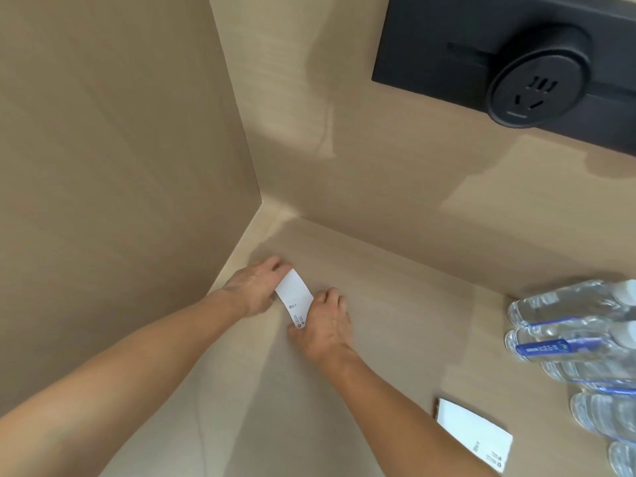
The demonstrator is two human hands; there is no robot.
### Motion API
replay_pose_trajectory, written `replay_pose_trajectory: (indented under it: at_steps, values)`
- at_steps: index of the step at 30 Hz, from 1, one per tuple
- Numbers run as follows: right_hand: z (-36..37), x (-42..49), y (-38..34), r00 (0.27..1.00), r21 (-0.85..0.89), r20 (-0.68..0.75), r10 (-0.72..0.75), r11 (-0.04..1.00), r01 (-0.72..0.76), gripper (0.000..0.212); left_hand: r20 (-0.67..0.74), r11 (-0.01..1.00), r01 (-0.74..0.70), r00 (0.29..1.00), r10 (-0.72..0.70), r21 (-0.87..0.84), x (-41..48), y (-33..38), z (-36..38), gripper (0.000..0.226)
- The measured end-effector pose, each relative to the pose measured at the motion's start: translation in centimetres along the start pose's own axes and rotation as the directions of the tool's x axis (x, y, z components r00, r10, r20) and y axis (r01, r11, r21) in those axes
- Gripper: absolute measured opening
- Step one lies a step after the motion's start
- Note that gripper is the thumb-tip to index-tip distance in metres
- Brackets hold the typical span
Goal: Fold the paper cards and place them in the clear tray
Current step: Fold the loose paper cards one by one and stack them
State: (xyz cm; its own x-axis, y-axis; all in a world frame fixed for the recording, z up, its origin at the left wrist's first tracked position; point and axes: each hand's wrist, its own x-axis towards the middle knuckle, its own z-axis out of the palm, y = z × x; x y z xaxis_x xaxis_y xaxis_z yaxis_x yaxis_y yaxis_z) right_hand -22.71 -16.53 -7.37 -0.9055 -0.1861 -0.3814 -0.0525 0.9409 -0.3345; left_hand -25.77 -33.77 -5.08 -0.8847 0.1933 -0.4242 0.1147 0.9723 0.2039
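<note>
A small white paper card (294, 295) with tiny black print lies on the beige counter near the corner of two walls. My left hand (256, 289) holds its far left end, fingers curled over the edge. My right hand (325, 327) pinches its near right end, the thumb under the printed corner. The card bows slightly between both hands. A flat stack of white cards (473, 437) lies on the counter at the lower right. No clear tray is in view.
Several clear water bottles (578, 335) with blue labels lie on their sides at the right edge. A black panel with a round socket (537, 91) is mounted on the back wall. A beige side wall (120, 166) stands close on the left.
</note>
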Motion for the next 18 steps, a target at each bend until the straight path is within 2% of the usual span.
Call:
replay_pose_trajectory:
  at_steps: [2,4,7,10,18]
  values:
    - [0.5,0.1,0.0,1.0,-0.006,-0.008,-0.016,1.0,0.016,0.066,0.022,0.999,-0.029,0.999,0.03,-0.03,0.6,-0.2,0.0,0.065]
    - [0.7,0.1,0.1,0.999,0.006,-0.003,-0.04,0.999,0.04,0.059,0.041,0.998,-0.035,0.998,0.037,-0.047,1.1,-0.3,-0.2,0.055]
    - [0.7,0.0,0.5,0.998,0.027,0.013,-0.058,0.998,0.058,0.052,0.07,1.0,-0.025,0.997,0.025,-0.001,1.1,0.0,-0.5,0.045]
    - [0.1,-0.5,1.4,0.996,0.006,0.044,-0.082,0.997,0.081,0.051,0.089,0.998,-0.025,0.996,0.019,0.059,0.5,0.5,-0.3,0.048]
    - [-1.9,-4.4,5.5,0.99,-0.049,0.111,-0.086,0.995,0.092,0.049,0.108,0.998,-0.013,0.994,0.006,0.065,-3.2,4.8,2.2,0.053]
